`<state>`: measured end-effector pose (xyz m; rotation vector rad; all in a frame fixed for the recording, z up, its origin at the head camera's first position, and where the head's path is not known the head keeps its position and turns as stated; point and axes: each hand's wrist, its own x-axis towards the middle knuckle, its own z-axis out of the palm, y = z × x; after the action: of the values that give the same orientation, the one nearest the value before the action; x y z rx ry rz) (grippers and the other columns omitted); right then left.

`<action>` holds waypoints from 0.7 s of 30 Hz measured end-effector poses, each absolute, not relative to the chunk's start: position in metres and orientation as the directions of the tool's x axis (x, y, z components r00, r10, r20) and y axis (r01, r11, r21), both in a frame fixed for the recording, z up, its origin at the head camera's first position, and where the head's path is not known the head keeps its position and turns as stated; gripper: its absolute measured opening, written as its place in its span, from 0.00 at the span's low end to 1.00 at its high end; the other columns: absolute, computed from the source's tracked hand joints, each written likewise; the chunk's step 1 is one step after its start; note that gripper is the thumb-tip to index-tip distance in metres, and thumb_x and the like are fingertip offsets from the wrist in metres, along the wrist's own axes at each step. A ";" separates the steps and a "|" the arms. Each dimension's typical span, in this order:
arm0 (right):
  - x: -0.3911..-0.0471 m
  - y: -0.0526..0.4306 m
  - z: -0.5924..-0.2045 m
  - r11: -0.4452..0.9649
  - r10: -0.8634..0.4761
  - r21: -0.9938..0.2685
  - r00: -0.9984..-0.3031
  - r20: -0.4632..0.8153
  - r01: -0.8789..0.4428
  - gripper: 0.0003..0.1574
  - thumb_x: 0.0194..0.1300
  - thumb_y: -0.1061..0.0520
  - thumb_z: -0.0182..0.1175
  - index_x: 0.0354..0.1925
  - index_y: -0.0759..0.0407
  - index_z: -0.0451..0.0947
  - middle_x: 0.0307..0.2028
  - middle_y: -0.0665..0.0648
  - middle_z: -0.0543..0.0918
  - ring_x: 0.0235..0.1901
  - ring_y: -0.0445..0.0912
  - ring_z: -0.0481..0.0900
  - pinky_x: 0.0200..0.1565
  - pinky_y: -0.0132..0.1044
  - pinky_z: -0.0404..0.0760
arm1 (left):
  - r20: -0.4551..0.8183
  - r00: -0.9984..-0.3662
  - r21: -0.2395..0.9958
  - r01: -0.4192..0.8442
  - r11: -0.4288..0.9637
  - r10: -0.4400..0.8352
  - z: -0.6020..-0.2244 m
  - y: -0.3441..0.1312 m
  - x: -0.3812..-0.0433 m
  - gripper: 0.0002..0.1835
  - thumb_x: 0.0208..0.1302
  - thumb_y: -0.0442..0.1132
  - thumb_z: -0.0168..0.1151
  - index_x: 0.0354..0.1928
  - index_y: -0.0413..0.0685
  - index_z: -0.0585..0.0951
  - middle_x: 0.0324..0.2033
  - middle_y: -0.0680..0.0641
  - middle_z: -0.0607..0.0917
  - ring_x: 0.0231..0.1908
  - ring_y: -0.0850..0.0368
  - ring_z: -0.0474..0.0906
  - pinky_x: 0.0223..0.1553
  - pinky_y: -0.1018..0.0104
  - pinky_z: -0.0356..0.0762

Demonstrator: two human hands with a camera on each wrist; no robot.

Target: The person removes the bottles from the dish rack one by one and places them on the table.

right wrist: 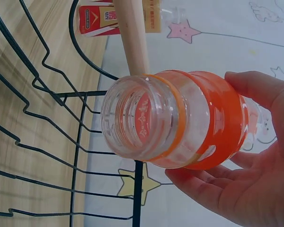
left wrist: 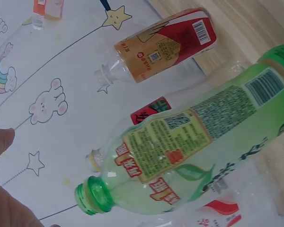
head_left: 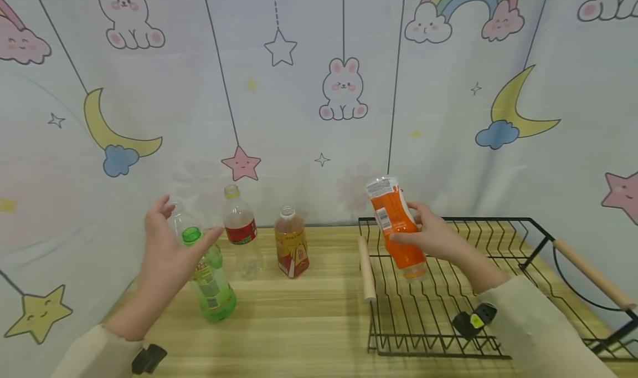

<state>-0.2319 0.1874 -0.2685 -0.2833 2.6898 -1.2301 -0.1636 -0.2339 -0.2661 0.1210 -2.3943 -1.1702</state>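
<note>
My right hand [head_left: 433, 234] grips an orange-labelled plastic bottle [head_left: 394, 223], tilted with its neck down above the rack. In the right wrist view, the wide uncapped mouth of the orange bottle [right wrist: 132, 118] faces the camera, thumb on one side and fingers on the other. My left hand [head_left: 169, 256] is spread, thumb apart from the fingers, close to the neck of a green bottle [head_left: 211, 281]. That green bottle [left wrist: 189, 137] stands uncapped on the table; in the left wrist view a gap shows between its mouth and the left hand [left wrist: 4, 189].
A black wire rack [head_left: 438, 345] with wooden handles [head_left: 367, 267] occupies the table's right side. Left of it stand a brown-and-red drink bottle [head_left: 291, 245] and a clear bottle with a red label [head_left: 241, 231]. Another clear bottle [head_left: 180, 217] is partly behind the left hand. A patterned curtain [head_left: 309, 117] hangs behind.
</note>
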 end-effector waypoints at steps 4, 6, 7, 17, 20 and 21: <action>-0.228 0.186 -0.264 0.623 -0.273 -0.774 -0.959 -0.080 -0.113 0.60 0.63 0.46 0.63 0.75 0.63 0.37 0.61 0.73 0.66 0.51 0.62 0.78 0.45 0.54 0.81 | 0.383 -0.893 0.753 0.152 0.641 -0.238 -0.258 -0.223 -0.164 0.57 0.57 0.58 0.67 0.75 0.53 0.39 0.72 0.38 0.49 0.70 0.33 0.49 0.62 0.29 0.53; -0.227 0.186 -0.262 0.624 -0.284 -0.772 -0.955 -0.082 -0.119 0.59 0.63 0.46 0.64 0.74 0.63 0.37 0.61 0.73 0.66 0.51 0.62 0.78 0.45 0.54 0.81 | 0.396 -0.894 0.739 0.173 0.651 -0.211 -0.256 -0.217 -0.164 0.56 0.56 0.58 0.68 0.75 0.53 0.41 0.72 0.39 0.50 0.69 0.34 0.50 0.62 0.29 0.54; -0.226 0.185 -0.261 0.628 -0.289 -0.768 -0.954 -0.083 -0.123 0.59 0.63 0.47 0.64 0.74 0.63 0.38 0.61 0.73 0.66 0.51 0.62 0.78 0.45 0.53 0.82 | 0.410 -0.891 0.727 0.190 0.659 -0.195 -0.256 -0.214 -0.164 0.56 0.56 0.58 0.69 0.75 0.52 0.42 0.72 0.39 0.51 0.69 0.34 0.51 0.62 0.30 0.54; -0.222 0.183 -0.250 0.676 -0.326 -0.714 -0.943 -0.069 -0.181 0.57 0.61 0.47 0.66 0.74 0.60 0.43 0.64 0.72 0.67 0.46 0.56 0.81 0.42 0.49 0.83 | 0.504 -0.862 0.574 0.295 0.764 -0.045 -0.254 -0.191 -0.164 0.54 0.53 0.51 0.73 0.73 0.41 0.50 0.67 0.36 0.60 0.66 0.36 0.58 0.61 0.33 0.60; -0.220 0.182 -0.247 0.683 -0.338 -0.704 -0.939 -0.066 -0.197 0.57 0.61 0.47 0.66 0.74 0.61 0.44 0.64 0.72 0.65 0.48 0.57 0.80 0.42 0.49 0.83 | 0.516 -0.857 0.550 0.322 0.770 -0.011 -0.255 -0.187 -0.165 0.53 0.52 0.49 0.74 0.72 0.41 0.52 0.67 0.37 0.61 0.65 0.37 0.59 0.61 0.35 0.61; -0.219 0.182 -0.246 0.686 -0.340 -0.700 -0.938 -0.067 -0.198 0.57 0.61 0.47 0.66 0.74 0.61 0.44 0.65 0.72 0.65 0.49 0.58 0.80 0.42 0.49 0.83 | 0.521 -0.854 0.548 0.336 0.766 0.002 -0.256 -0.186 -0.165 0.52 0.51 0.47 0.75 0.71 0.41 0.53 0.66 0.37 0.61 0.64 0.38 0.60 0.60 0.36 0.63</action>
<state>-0.2192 0.1816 -0.2462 -0.4368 2.7050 -1.0906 -0.1652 -0.1858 -0.2556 -0.2543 -2.4585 -0.8944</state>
